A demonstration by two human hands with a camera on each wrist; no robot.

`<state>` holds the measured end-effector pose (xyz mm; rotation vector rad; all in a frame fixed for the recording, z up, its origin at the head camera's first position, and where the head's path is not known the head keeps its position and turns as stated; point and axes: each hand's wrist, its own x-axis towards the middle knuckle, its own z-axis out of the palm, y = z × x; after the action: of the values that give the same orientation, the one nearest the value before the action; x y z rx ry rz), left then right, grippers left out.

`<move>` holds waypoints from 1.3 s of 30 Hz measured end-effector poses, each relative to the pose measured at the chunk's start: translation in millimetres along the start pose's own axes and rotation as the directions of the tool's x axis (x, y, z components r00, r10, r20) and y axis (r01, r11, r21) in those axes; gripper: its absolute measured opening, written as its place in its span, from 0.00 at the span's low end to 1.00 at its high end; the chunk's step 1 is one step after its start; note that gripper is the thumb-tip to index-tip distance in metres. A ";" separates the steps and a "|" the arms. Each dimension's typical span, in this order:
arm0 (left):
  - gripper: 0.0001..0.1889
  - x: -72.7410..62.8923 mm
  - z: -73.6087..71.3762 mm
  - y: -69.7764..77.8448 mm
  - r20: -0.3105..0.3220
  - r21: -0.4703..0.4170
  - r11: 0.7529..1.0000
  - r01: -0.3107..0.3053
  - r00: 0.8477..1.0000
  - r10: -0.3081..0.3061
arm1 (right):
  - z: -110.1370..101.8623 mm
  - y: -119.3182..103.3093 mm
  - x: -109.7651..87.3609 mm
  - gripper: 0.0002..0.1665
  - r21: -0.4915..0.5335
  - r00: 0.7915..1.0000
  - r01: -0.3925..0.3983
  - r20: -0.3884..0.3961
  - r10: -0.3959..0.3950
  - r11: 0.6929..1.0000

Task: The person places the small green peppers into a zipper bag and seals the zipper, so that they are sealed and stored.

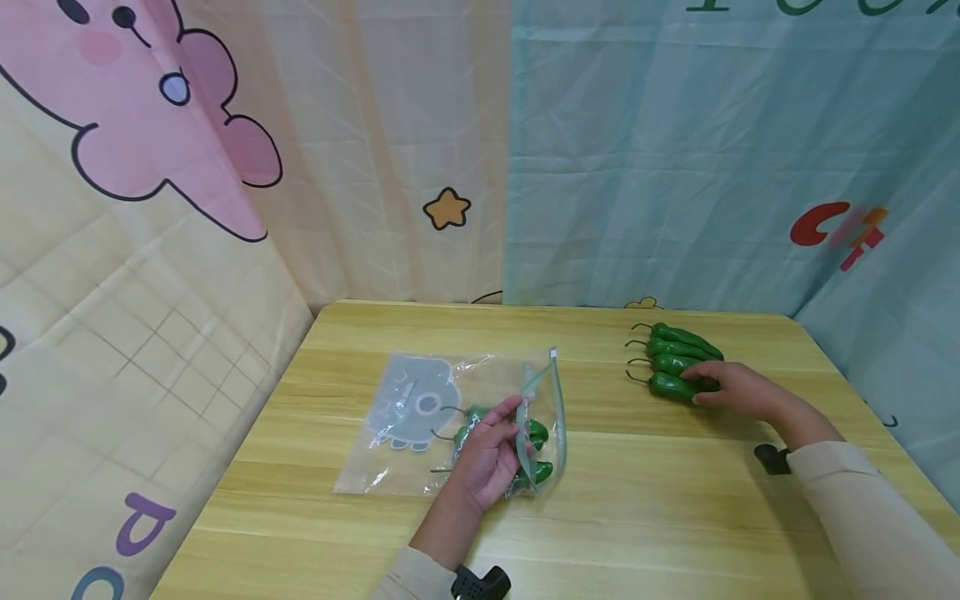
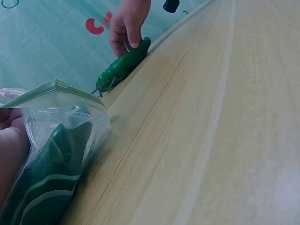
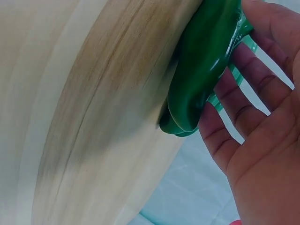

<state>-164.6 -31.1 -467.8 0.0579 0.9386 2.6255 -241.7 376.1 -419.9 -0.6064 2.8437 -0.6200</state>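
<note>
A clear zip bag (image 1: 480,375) with a grey-blue printed figure lies on the table, its mouth to the right. Inside it are three green chili peppers (image 1: 538,433), stems pointing left. My left hand (image 1: 487,462) holds the bag at its mouth, fingers at the green zip edge (image 2: 56,91). At the right, several green chili peppers lie side by side, stems to the left. My right hand (image 1: 738,392) grips the nearest green chili pepper (image 1: 671,387) at its tip end. In the right wrist view, the thumb and fingers lie along that glossy pepper (image 3: 201,70).
The wooden table (image 1: 637,517) ends at a back edge against printed curtains (image 1: 675,167). Another curtain hangs along the left side. A black wrist device (image 1: 480,582) sits at the left cuff, another black device (image 1: 771,459) at the right wrist.
</note>
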 end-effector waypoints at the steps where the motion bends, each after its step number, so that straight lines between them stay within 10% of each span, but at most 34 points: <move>1: 0.19 0.1 -0.1 0.0 -0.001 0.001 1.000 0.000 1.000 0.000 | 0.1 0.4 0.0 0.24 -0.001 1.000 0.002 0.003 -0.002 1.000; 39: 0.19 0.7 0.4 -0.5 -0.010 0.006 1.000 -0.001 1.000 0.001 | 2.9 -1.9 -3.1 0.20 -0.016 0.999 0.036 -0.013 -0.036 0.999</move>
<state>-165.0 -30.2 -467.9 0.0470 0.9494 2.6263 -237.5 374.8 -421.4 -0.6604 2.8582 -0.6105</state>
